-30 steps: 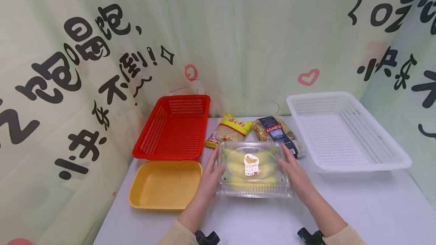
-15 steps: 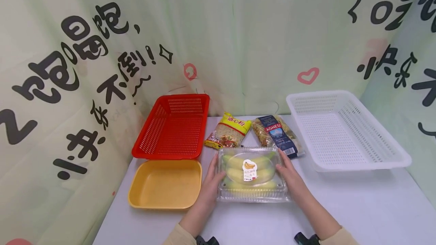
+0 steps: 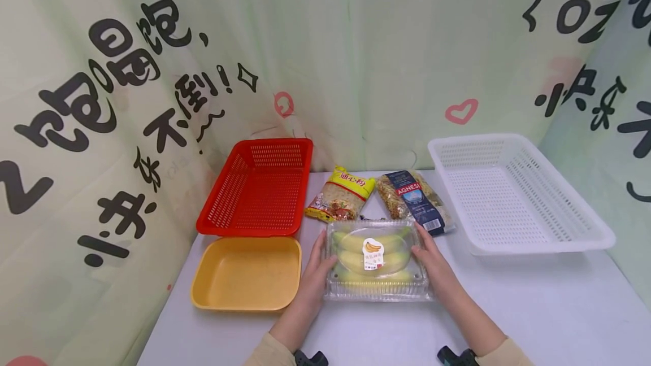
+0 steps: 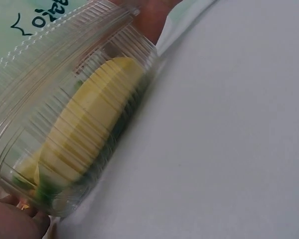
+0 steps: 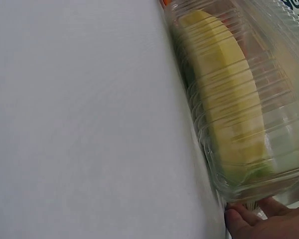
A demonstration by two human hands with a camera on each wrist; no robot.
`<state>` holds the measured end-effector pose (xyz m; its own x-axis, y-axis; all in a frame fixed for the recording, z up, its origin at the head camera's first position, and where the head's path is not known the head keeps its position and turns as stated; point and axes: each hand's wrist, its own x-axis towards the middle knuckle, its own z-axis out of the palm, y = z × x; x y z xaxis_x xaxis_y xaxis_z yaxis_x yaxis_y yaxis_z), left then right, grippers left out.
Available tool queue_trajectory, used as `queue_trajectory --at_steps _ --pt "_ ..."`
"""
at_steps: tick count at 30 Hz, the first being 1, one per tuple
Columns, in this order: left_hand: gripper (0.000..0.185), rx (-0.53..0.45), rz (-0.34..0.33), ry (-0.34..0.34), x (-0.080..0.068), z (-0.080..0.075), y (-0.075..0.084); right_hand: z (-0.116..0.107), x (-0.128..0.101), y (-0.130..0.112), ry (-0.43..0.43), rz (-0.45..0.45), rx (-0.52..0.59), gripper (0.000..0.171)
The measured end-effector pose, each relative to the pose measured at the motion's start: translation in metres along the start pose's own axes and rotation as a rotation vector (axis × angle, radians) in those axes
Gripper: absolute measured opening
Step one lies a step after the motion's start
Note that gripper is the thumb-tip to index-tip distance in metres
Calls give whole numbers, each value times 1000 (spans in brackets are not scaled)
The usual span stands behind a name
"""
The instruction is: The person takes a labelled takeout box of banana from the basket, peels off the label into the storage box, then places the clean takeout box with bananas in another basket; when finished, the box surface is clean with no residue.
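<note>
A clear plastic box of bananas [image 3: 376, 258] with a small banana sticker on its lid lies on the white table [image 3: 534, 309]. My left hand [image 3: 316, 269] grips its left end, thumb over the lid edge. My right hand [image 3: 433, 264] grips its right end the same way. In the left wrist view the ribbed box [image 4: 79, 124] fills the left side, with my fingertips [image 4: 10, 224] under its near corner. The right wrist view shows the box [image 5: 234, 109] resting on the table and my fingers [image 5: 269, 221] below it.
Behind the box lie a yellow pasta bag [image 3: 342, 195] and a blue Agnesi pasta bag [image 3: 414, 199]. A red basket [image 3: 259, 185] and a yellow tray [image 3: 246, 273] stand on the left. A large white basket [image 3: 513, 196] stands on the right. Printed curtains surround the table.
A second ago the box was a little higher and farther; both hands brought it down and slightly nearer. Over the last half second it has hardly moved.
</note>
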<state>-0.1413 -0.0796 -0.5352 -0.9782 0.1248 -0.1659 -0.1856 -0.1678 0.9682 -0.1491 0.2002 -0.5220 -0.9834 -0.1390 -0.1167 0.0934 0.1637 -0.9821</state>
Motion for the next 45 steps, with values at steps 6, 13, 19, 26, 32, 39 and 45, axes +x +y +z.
queue_trajectory --at_steps 6,13,19,26,32,39,45 --pt "61 -70 -7 -24 3 -3 -5 1 0 -2 -8 23 10 62" --pt "58 -117 10 -56 2 -6 -9 -6 0 -13 -28 81 -59 63" --pt "58 -120 32 -43 0 -7 -9 -15 0 -30 -42 138 -231 67" --pt "60 -133 27 -20 -1 -5 -10 -23 0 -56 16 76 -457 60" --pt "60 -124 20 -14 -1 -5 -10 -28 7 -75 8 -30 -542 48" --pt "60 -105 16 -14 -1 -4 -11 -36 18 -106 -62 -87 -620 40" --pt "60 -109 29 -17 0 -5 -13 -38 27 -119 -334 -1 -502 31"
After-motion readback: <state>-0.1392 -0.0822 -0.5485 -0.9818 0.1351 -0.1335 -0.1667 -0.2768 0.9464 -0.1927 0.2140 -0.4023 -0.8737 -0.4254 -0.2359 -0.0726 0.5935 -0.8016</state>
